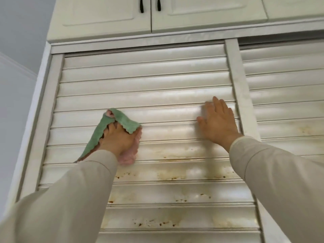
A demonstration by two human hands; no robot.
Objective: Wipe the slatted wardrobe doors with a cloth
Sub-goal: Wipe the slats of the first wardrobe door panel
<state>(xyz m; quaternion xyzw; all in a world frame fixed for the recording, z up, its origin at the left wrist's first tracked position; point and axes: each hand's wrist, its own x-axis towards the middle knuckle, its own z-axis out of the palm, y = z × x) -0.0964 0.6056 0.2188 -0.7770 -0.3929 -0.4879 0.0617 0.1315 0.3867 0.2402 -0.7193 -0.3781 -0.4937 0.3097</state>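
A white slatted wardrobe door (157, 81) fills the view, with brown and yellowish stains on its lower slats. My left hand (117, 139) presses a green and pink cloth (122, 118) against the slats at the door's left side, fingers gripping it. My right hand (219, 123) lies flat on the slats near the door's right stile, fingers spread, holding nothing. A second slatted door (284, 95) stands to the right, also stained.
Above the slatted doors are two cream cupboard doors (105, 14) with black handles (141, 5). A grey wall (15, 85) runs along the left of the wardrobe.
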